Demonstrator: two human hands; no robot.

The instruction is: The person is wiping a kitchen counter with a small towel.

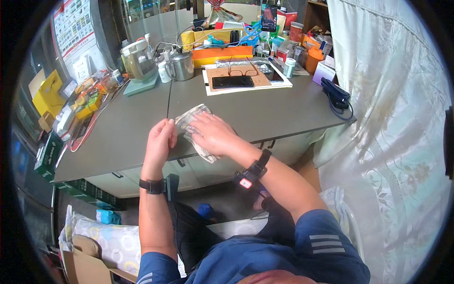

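Note:
My right hand (pixel 212 133) lies over a striped, light-coloured cloth (pixel 204 151) and holds it under palm and fingers against the dark grey tabletop (pixel 138 131). The cloth is creased, and its lower corner reaches past the table's front edge. Just left of the cloth, my left hand (pixel 163 136) is raised with curled fingers, its thumb uppermost. Nothing shows in that hand, though the inside of the curl is hidden. Both wrists wear black straps, and the right one carries a small dark device (pixel 253 172).
Beyond the cloth, a phone (pixel 233 82) and eyeglasses (pixel 243 72) rest on a board over papers. A steel pot (pixel 182 66) and a glass kettle (pixel 139 64) stand back left. A dark cabled pouch (pixel 336 94) is near the right edge, beside a white curtain (pixel 386 117). Clutter lines the left side.

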